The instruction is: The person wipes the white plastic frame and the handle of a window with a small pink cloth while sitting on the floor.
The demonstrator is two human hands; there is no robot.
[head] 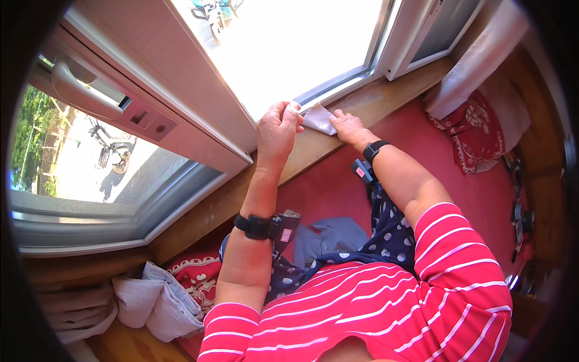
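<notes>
My left hand [277, 129] is raised at the lower corner of the bright window opening, its fingers curled and thumb against the forefinger. Whether anything is pinched there is unclear. A folded pale cloth [319, 119] lies across the edge between the window frame [337, 96] and the wooden sill [312, 147], close beside those fingers. On the cloth's right edge rest the fingers of my right hand [348, 127], holding it against the sill. Black straps with small devices are on both my arms.
To the left, a window sash with a handle [86, 90] stands at an angle over the sill. Another sash [434, 38] and a white curtain [481, 59] are at the right. Red patterned fabric [481, 131] and a bundled pale curtain [158, 301] lie on either side.
</notes>
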